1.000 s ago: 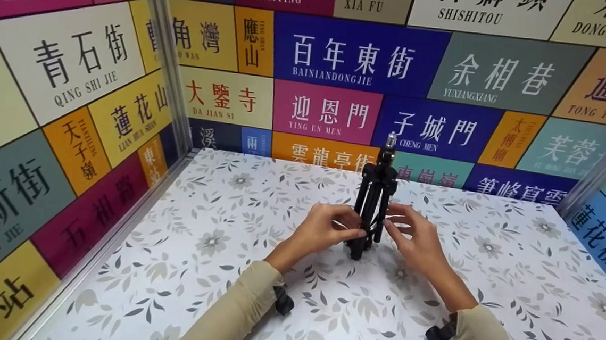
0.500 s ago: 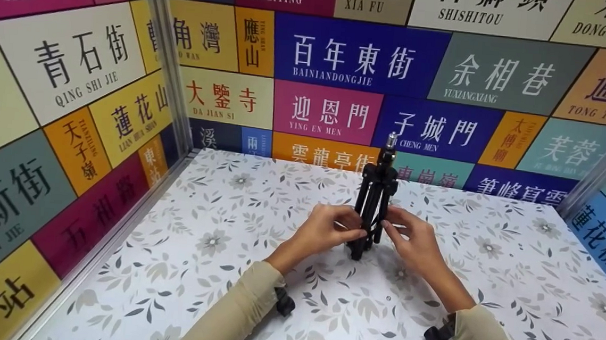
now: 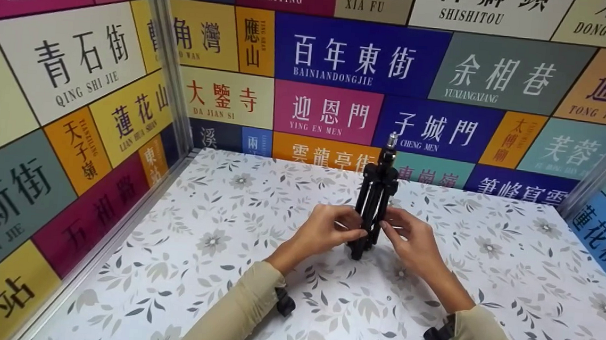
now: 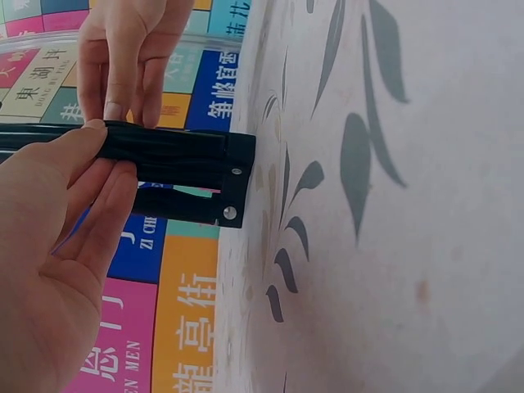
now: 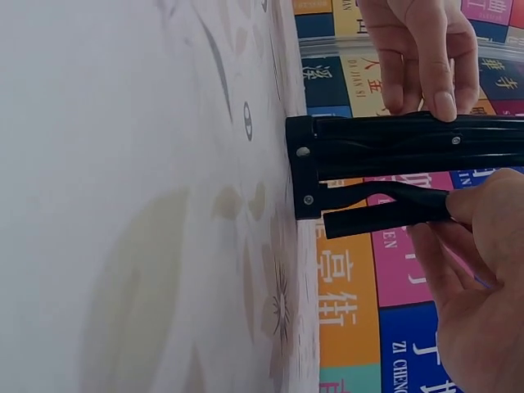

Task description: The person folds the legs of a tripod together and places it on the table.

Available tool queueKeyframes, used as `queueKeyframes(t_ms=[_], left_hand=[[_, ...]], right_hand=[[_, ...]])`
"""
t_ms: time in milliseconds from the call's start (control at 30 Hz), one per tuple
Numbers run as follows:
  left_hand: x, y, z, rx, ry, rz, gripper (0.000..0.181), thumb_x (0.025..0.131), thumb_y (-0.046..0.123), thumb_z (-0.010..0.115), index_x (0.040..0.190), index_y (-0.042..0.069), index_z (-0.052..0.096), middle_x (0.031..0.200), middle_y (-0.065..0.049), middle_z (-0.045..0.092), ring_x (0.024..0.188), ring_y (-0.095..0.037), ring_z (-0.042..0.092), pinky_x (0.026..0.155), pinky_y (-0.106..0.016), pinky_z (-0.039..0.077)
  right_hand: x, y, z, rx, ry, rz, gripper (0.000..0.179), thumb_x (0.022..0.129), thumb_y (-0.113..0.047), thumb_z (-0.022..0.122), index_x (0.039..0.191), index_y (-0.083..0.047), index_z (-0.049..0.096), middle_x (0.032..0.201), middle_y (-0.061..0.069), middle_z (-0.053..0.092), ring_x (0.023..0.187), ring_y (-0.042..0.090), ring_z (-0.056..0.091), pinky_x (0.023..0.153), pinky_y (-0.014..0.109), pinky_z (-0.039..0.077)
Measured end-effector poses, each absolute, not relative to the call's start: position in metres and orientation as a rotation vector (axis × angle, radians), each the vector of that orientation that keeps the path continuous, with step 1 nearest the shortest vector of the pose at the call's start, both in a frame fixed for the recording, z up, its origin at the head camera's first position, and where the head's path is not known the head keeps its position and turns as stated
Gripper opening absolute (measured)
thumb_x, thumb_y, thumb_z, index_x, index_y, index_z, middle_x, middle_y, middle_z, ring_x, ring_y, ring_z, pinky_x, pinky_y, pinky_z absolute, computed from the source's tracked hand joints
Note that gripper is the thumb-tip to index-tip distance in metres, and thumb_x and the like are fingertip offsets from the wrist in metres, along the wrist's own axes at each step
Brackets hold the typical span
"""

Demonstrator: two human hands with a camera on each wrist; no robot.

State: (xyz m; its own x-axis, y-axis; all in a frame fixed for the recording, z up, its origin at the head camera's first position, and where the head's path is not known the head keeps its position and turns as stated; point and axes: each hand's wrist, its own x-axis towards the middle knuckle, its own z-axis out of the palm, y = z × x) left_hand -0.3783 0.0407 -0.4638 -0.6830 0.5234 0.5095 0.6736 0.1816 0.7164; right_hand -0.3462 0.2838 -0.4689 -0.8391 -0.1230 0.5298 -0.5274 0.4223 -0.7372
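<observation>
A small black tripod stands upright on the patterned surface, its legs close together and a silver screw tip at its top. My left hand pinches the tripod's left side low down, thumb in front. From the other side my right hand pinches a leg between thumb and fingers. In the right wrist view that leg stands slightly apart from the rest, its lower end free of the base bracket. The left wrist view shows the left thumb and fingers around the tripod's lower part.
White cloth with grey leaves and flowers covers the table. Behind it rises a wall of coloured name panels, and a similar left wall meets it at a clear corner strip. Black camera mounts sit at both wrists.
My right hand has shifted slightly left, and the leg it pinches has come closer to the tripod's middle. The left hand stays in place.
</observation>
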Motion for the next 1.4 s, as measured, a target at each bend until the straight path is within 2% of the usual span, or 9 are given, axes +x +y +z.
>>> queueKeyframes(t_ms=[433, 700, 967, 1133, 1233, 1400], left_hand=[[-0.378, 0.042, -0.463, -1.168, -2.314, -1.508, 0.017, 0.097, 0.019, 0.084, 0.109, 0.007, 0.079, 0.101, -0.005, 0.084, 0.092, -0.006, 0.079, 0.085, -0.027, 0.069], [-0.377, 0.042, -0.464, -1.168, -2.316, -1.529, 0.016, 0.097, 0.018, 0.084, 0.108, 0.007, 0.078, 0.100, -0.005, 0.083, 0.092, -0.005, 0.078, 0.084, -0.028, 0.069], [-0.378, 0.041, -0.464, -1.171, -2.329, -1.524, 0.016, 0.098, 0.019, 0.083, 0.109, 0.008, 0.079, 0.102, -0.004, 0.084, 0.092, -0.005, 0.079, 0.084, -0.027, 0.069], [-0.379, 0.039, -0.464, -1.173, -2.340, -1.507, 0.016, 0.098, 0.019, 0.083, 0.109, 0.008, 0.079, 0.102, -0.004, 0.084, 0.092, -0.005, 0.078, 0.085, -0.026, 0.069], [-0.380, 0.038, -0.461, -1.169, -2.317, -1.508, 0.021, 0.098, 0.024, 0.084, 0.109, 0.007, 0.080, 0.101, -0.004, 0.084, 0.091, -0.005, 0.079, 0.085, -0.026, 0.069], [-0.382, 0.036, -0.445, -1.108, -2.190, -1.513, 0.030, 0.099, 0.038, 0.082, 0.105, 0.009, 0.080, 0.099, -0.003, 0.083, 0.088, -0.005, 0.078, 0.083, -0.026, 0.069]], right_hand=[[-0.345, 0.282, -0.470, 0.623, -2.296, 1.331, 0.032, 0.102, -0.002, 0.074, 0.133, -0.007, 0.073, 0.125, 0.010, 0.080, 0.113, 0.030, 0.079, 0.094, 0.017, 0.063], [-0.343, 0.282, -0.470, 0.611, -2.336, 1.281, 0.035, 0.101, -0.001, 0.074, 0.135, -0.007, 0.071, 0.127, 0.009, 0.079, 0.114, 0.028, 0.079, 0.096, 0.026, 0.066], [-0.343, 0.281, -0.471, 0.621, -2.359, 1.263, 0.035, 0.101, 0.000, 0.074, 0.136, -0.005, 0.070, 0.126, 0.010, 0.079, 0.114, 0.030, 0.079, 0.095, 0.025, 0.066], [-0.342, 0.283, -0.471, 0.646, -2.438, 1.221, 0.038, 0.102, -0.001, 0.073, 0.140, -0.005, 0.067, 0.124, 0.010, 0.080, 0.115, 0.030, 0.078, 0.097, 0.034, 0.067], [-0.343, 0.285, -0.472, 0.662, -2.528, 1.221, 0.040, 0.103, -0.002, 0.072, 0.143, -0.006, 0.065, 0.124, 0.011, 0.079, 0.117, 0.031, 0.077, 0.099, 0.039, 0.067], [-0.344, 0.288, -0.476, 0.725, -2.653, 1.221, 0.043, 0.102, 0.002, 0.070, 0.144, -0.002, 0.061, 0.126, 0.019, 0.077, 0.117, 0.038, 0.076, 0.102, 0.043, 0.066]])
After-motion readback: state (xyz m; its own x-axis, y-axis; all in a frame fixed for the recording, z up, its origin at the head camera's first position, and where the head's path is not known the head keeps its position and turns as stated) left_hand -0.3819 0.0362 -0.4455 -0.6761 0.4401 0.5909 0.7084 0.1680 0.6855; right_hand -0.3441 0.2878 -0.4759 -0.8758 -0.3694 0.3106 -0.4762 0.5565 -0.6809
